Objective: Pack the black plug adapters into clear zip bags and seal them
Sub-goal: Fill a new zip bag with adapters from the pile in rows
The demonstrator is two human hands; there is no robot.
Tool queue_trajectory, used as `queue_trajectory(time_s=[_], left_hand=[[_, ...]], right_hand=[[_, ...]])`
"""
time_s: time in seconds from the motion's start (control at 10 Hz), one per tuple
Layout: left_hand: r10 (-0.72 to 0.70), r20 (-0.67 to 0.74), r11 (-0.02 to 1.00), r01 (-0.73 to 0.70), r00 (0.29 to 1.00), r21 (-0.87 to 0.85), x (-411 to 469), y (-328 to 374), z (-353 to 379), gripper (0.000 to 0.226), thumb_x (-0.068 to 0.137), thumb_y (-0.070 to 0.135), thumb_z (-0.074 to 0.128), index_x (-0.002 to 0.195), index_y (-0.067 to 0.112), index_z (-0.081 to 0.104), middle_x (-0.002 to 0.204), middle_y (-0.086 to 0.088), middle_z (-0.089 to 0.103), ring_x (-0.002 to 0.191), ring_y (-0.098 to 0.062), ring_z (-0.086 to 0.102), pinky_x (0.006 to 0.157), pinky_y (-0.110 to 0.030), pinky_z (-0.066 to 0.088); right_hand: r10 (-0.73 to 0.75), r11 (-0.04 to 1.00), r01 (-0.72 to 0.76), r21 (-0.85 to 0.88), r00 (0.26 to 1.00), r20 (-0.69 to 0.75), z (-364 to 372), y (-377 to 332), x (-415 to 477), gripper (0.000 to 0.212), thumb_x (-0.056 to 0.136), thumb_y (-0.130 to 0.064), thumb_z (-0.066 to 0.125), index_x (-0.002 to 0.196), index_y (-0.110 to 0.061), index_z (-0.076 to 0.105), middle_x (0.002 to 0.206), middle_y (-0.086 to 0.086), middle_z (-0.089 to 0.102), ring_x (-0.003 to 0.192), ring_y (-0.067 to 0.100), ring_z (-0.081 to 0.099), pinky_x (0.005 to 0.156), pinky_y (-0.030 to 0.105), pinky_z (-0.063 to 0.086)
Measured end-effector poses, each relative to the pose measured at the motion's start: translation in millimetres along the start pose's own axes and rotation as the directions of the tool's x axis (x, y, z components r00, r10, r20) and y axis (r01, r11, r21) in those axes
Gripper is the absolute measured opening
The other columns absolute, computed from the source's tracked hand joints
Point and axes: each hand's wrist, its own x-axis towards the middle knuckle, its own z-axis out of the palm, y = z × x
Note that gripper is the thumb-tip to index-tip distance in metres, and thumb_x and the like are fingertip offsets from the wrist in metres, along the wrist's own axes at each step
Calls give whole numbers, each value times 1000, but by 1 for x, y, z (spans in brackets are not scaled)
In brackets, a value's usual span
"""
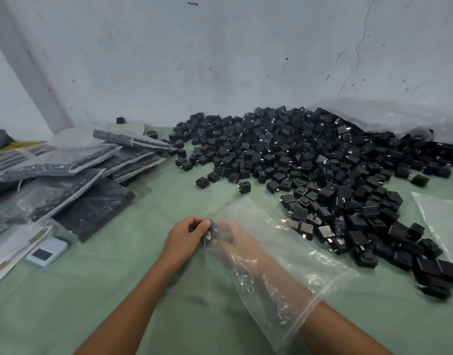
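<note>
Here, at lower centre, the right hand (232, 235) reaches deep inside a clear zip bag (297, 254), its fingers curled round black adapters (218, 233). The left hand (185, 235) pinches the bag's closed end from outside. The adapter pile (310, 160) fills the right.

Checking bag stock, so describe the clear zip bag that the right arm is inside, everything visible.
The clear zip bag is thin, crinkled, see-through plastic, lying on the green surface. Its open mouth, edged by a zip strip, circles the right forearm; the right hand reaches to its closed end, where black adapters show dimly. The left hand pinches that end from outside.
</note>
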Motion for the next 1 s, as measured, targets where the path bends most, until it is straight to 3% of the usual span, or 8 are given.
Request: queue_trajectory(time_s=[0.2, 0.3, 0.4, 0.5, 0.7, 0.8, 0.9, 1.0], left_hand=[[-7, -58, 1000, 7, 998, 8, 2, -2, -14, 9, 91, 26, 73, 82, 25, 76, 80, 14, 75, 76, -1, 68, 75, -20, 52], [-70, -64, 997, 72, 995, 17, 7, -3, -18, 10, 89, 21, 72, 80, 24, 76, 78, 12, 74, 76, -5, 68, 78, -25, 54], [-97, -63, 994, 99, 993, 34, 12, 0, -13, 13, 90, 26, 70, 78, 24, 75, 74, 14, 73, 69, -3, 67, 72, -25, 53], [-93, -82, 994, 97, 992, 42, 12, 3, -5, 18, 91, 33, 69, 77, 23, 73, 70, 12, 73, 54, -2, 63, 61, -22, 48], [-102, -108, 991, 110, 989, 72, 13, 2, -7, 19, 90, 36, 70, 77, 21, 72, 66, 12, 71, 51, -7, 64, 58, -24, 49], [-68, -114, 994, 77, 991, 72, 13, -2, -11, 17, 90, 31, 71, 77, 21, 72, 67, 13, 71, 53, -5, 64, 53, -18, 49], [-27, -99, 996, 35, 995, 82, 11, -10, -13, 18, 92, 29, 71, 77, 20, 71, 71, 10, 71, 61, -5, 63, 64, -31, 54], [4, -114, 996, 6, 994, 86, 10, -10, -12, 17, 93, 29, 70, 77, 21, 70, 73, 14, 71, 63, 0, 63, 62, -24, 50]], right_hand=[[-2, 1000, 2, 0, 997, 75, 15, 3, 18, 44, 86, -8, 75, 127, -11, 58, 117, 6, 68, 108, 17, 66, 98, 36, 51], [-53, 951, 53, -303, 999, 9, 28, 1, 25, 39, 88, -18, 73, 123, -19, 55, 99, -11, 62, 88, -5, 57, 80, 7, 44], [1, 786, -7, -618, 1000, -10, 78, 10, 31, 25, 90, 2, 61, 113, 6, 51, 96, 21, 57, 90, 26, 58, 83, 19, 48], [-139, 712, 176, -680, 984, 109, 54, 17, 34, 32, 99, -18, 59, 126, -5, 48, 102, 6, 58, 87, 12, 59, 79, 15, 49], [-114, 955, 98, -278, 993, -42, 38, 0, 32, 3, 99, -16, 51, 99, -13, 49, 77, -1, 49, 63, 8, 51, 61, 16, 43], [-124, 958, 104, -267, 990, -60, 44, -11, 23, 12, 100, -16, 51, 106, -7, 46, 85, 8, 49, 76, 21, 49, 68, 20, 42], [-196, 723, 257, -641, 966, 166, 39, -13, 12, 39, 98, -20, 58, 131, -8, 43, 113, 20, 61, 98, 36, 58, 83, 37, 48], [-96, 826, 176, -535, 980, 174, 9, -22, -17, 47, 97, -16, 59, 141, -10, 43, 127, 17, 61, 115, 35, 58, 97, 43, 46]])
